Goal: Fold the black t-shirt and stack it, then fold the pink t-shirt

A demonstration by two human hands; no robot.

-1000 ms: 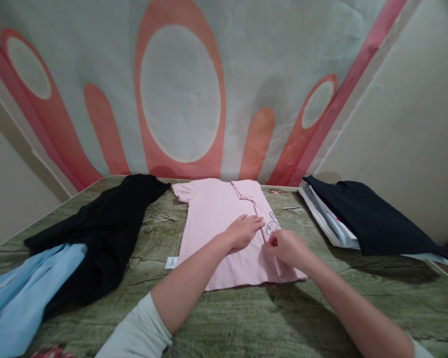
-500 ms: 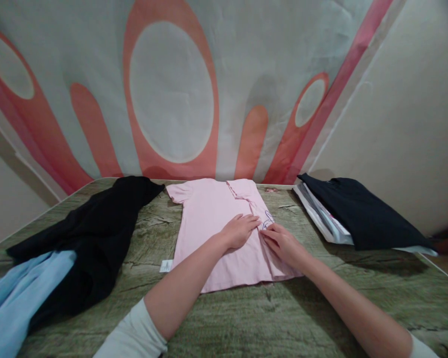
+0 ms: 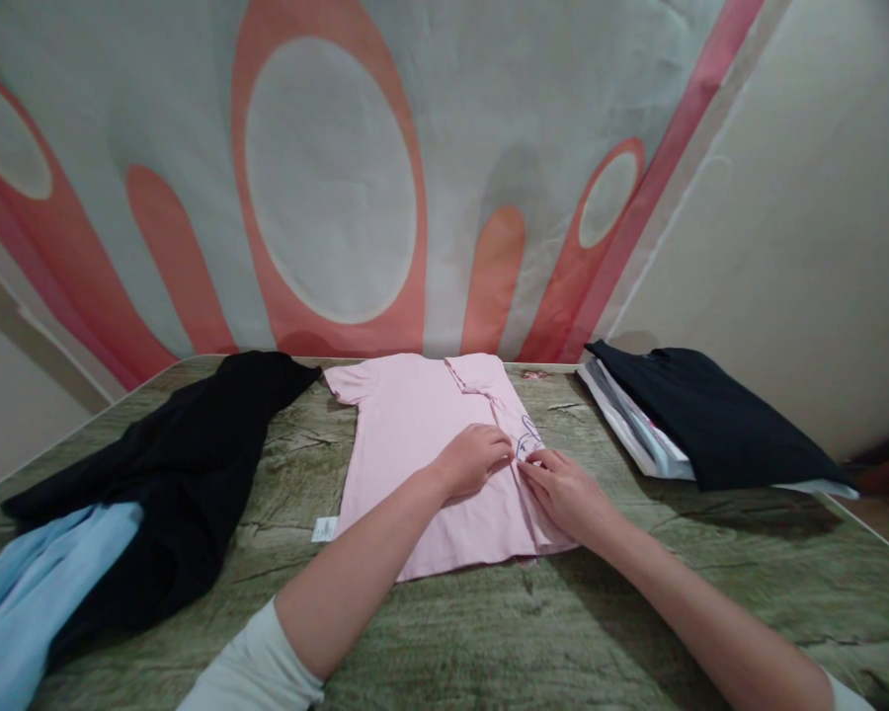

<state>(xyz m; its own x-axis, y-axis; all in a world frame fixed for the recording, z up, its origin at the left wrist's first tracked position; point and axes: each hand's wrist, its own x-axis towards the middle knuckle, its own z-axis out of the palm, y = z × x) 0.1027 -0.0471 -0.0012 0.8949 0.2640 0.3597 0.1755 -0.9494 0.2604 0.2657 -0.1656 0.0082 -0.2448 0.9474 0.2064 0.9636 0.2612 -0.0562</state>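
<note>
A pink T-shirt (image 3: 396, 444) lies spread on the wood-patterned table, its right side folded inward so that a dark line print shows on the flap. The left sleeve sticks out flat, while the right sleeve is turned in over the body. My left hand (image 3: 475, 460) rests on the shirt's middle, its bent fingertips closed on the folded edge. Just right of it, my right hand (image 3: 567, 492) has its fingers together, pinching the flap below the print. A white label (image 3: 324, 529) pokes out from the shirt's lower left side.
Black clothing (image 3: 185, 474) lies crumpled on the left of the table (image 3: 444, 642), with a light blue garment (image 3: 66, 568) beside it. A stack of folded clothes, topped by a black one (image 3: 718, 415), sits at the right. A patterned wall covering (image 3: 451, 178) rises behind.
My left hand's fingers, flatter before, are now bent at the folded edge. The flap's lower right corner has moved in slightly to the left. The view has shifted a little.
</note>
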